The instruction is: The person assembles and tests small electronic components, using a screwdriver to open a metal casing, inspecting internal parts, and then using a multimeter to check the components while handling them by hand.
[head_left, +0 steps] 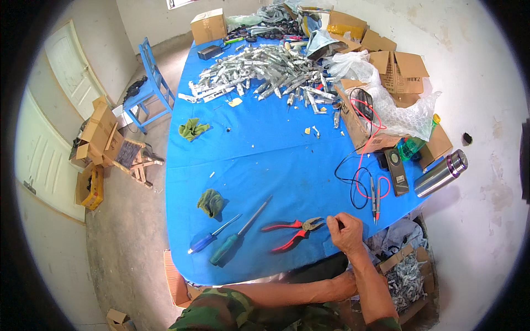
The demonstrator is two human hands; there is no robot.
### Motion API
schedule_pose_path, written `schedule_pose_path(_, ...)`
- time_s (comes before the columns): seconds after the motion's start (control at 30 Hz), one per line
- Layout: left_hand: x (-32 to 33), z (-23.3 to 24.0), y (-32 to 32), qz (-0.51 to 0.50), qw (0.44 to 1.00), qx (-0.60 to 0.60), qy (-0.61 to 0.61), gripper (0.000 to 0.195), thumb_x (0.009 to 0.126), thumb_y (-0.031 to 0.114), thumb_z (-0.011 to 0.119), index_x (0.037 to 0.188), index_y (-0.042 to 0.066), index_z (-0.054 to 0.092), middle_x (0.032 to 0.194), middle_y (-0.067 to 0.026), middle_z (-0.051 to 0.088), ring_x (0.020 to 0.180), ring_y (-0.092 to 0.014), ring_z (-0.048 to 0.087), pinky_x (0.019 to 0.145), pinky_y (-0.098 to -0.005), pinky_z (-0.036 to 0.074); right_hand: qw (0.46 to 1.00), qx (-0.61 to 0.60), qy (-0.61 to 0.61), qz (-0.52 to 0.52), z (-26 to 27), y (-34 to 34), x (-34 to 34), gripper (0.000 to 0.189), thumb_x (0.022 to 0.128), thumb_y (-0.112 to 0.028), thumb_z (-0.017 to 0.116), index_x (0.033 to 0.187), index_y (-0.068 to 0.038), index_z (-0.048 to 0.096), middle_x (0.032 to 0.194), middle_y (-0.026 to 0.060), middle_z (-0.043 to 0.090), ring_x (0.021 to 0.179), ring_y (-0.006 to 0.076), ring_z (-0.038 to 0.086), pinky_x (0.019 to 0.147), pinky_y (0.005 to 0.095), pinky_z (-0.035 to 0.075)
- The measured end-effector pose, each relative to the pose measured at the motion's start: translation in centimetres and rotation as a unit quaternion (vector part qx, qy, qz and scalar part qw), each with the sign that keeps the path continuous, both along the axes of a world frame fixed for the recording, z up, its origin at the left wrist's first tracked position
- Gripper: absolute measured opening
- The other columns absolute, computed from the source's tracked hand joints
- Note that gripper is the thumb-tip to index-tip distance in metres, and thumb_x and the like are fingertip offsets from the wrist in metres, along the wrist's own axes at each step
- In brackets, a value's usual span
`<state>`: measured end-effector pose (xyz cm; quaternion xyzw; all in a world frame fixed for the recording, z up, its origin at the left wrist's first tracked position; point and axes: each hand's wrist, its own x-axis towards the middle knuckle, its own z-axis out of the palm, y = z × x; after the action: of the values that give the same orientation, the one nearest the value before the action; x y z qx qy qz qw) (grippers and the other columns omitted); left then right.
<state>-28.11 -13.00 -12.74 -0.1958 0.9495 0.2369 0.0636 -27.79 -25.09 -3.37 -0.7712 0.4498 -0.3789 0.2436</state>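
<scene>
My right hand [345, 232] is curled into a fist over the blue cloth, just right of the jaws of red-handled combination pliers [308, 224]. A dark spot shows at its fingers; whether it is an object or shadow I cannot tell. My left hand [350, 283] is low at the table's near edge, partly hidden behind my right forearm. The pliers lie with handles spread. Left of them lie a green-handled screwdriver [240, 231], a smaller blue-handled screwdriver [213, 236] and a crumpled green cloth [210, 203]. Red and black test probes [375, 200] lie right of my right hand.
A heap of bagged small parts [265, 68] covers the far table. At right stand an open carton [358, 124] with a multimeter [363, 103] on it, and a steel flask [441, 173]. Another green cloth [193, 129] lies left. A box of plastic scraps [408, 277] is below right.
</scene>
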Motion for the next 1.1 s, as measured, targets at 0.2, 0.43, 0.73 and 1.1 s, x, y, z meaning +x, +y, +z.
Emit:
schedule_pose_path(0.2, 8.8, 7.8, 3.2, 0.163, 0.968, 0.076, 0.177, 0.025, 0.087, 0.025, 0.070, 0.103, 0.006, 0.069, 0.096, -0.0154, 0.071, 0.090, -0.037, 0.070, 0.077, -0.0483, 0.057, 1.000, -0.022, 0.005, -0.017, -0.3, 0.3, -0.7, 0.031, 0.090, -0.022, 0.072, 0.071, -0.001, 0.062, 0.064, 0.0146, 0.059, 0.055, 0.0306, 0.059, 0.052, 0.0377, 0.045)
schedule_pose_path(0.43, 20.6, 15.9, 3.0, 0.379, 0.887, 0.043, 0.259, 0.026, 0.091, 0.028, 0.073, 0.108, 0.008, 0.072, 0.093, -0.0148, 0.071, 0.086, -0.034, 0.070, 0.073, -0.0449, 0.056, 1.000, -0.012, -0.003, -0.022, -0.1, 0.5, -0.5, 0.032, 0.090, -0.024, 0.073, 0.072, -0.001, 0.062, 0.064, 0.0162, 0.059, 0.056, 0.0336, 0.059, 0.052, 0.0392, 0.044)
schedule_pose_path(0.73, 32.7, 16.7, 2.9, 0.646, 0.714, -0.178, 0.202, 0.026, 0.085, 0.016, 0.079, 0.106, 0.005, 0.069, 0.103, -0.0147, 0.069, 0.092, -0.035, 0.068, 0.078, -0.0439, 0.055, 1.000, -0.001, 0.001, -0.028, 0.0, 0.4, -0.6, 0.030, 0.090, -0.020, 0.072, 0.071, 0.000, 0.061, 0.063, 0.0155, 0.058, 0.054, 0.0289, 0.056, 0.052, 0.0383, 0.043)
schedule_pose_path(1.1, 37.9, 14.1, 0.6, 0.673, 0.689, -0.259, 0.076, 0.035, 0.083, 0.020, 0.080, 0.115, 0.009, 0.072, 0.122, -0.0120, 0.067, 0.112, -0.033, 0.063, 0.091, -0.0423, 0.054, 1.000, 0.006, -0.012, -0.024, 0.1, 0.3, -0.6, 0.029, 0.090, -0.018, 0.072, 0.071, 0.001, 0.060, 0.062, 0.0142, 0.055, 0.052, 0.0269, 0.053, 0.051, 0.0371, 0.040)
